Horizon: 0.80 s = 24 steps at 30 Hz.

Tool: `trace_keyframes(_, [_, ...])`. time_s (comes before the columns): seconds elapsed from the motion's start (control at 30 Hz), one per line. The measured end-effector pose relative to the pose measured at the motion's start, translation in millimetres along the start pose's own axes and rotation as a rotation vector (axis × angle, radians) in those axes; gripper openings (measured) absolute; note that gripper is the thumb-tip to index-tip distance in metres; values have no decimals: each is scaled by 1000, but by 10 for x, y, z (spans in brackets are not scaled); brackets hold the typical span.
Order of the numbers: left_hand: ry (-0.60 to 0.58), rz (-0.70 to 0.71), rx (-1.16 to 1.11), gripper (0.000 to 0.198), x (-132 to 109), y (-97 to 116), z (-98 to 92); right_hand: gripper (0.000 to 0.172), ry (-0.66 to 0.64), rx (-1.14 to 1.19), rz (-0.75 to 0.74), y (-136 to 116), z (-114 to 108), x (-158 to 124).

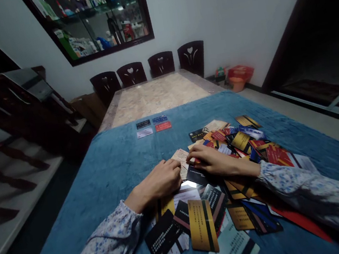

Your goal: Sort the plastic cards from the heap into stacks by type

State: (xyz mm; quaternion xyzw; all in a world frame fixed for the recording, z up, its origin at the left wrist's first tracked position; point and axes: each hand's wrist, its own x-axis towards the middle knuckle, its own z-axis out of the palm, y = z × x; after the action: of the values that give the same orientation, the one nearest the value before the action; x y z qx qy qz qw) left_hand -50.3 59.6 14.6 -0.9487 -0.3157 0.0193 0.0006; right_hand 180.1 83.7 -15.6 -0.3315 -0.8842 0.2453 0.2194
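Observation:
My left hand (167,176) is closed, its fingers curled at the edge of a beige printed card (180,156). Just beside it, my right hand (208,159) has its fingers bent over a black card (195,176), pinching it near the beige one. The undersides of both hands are hidden. Below them lies a loose spread of plastic cards, with a gold card (198,225), another black card (163,236) and a pale green card (235,247) nearest me. A heap of mixed red, gold and blue cards (239,141) lies around and beyond my right hand.
Farther off on the blue cloth (117,165), a black card (143,124), a blue card (159,119), a white card (144,133) and a red card (163,126) lie in two rows. Dark chairs (161,64) line the table's far end (157,92). A stair railing (7,178) stands left.

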Motion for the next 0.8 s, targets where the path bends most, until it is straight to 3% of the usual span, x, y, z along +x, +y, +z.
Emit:
trace_keyframes(0.23, [82, -9, -48, 17, -22, 83, -50, 17, 80, 352, 94, -69, 27, 34])
trace_keyframes(0.33, [170, 28, -135, 38, 52, 130, -50, 18, 140, 476, 128, -13, -91, 35])
trace_keyframes(0.43, [185, 75, -170, 60, 165, 166, -38, 22, 271, 407, 164, 68, -289, 8])
trace_keyframes(0.57, [120, 155, -177, 69, 374, 216, -28, 22, 408, 309, 224, 145, -517, -71])
trace_keyframes(0.7, [99, 272, -170, 64, 556, 277, -4, 20, 391, 187, 189, 165, -583, -181])
trace_keyframes(0.8, [113, 291, -176, 49, 592, 297, 12, 21, 318, 22, 135, 166, -569, -277])
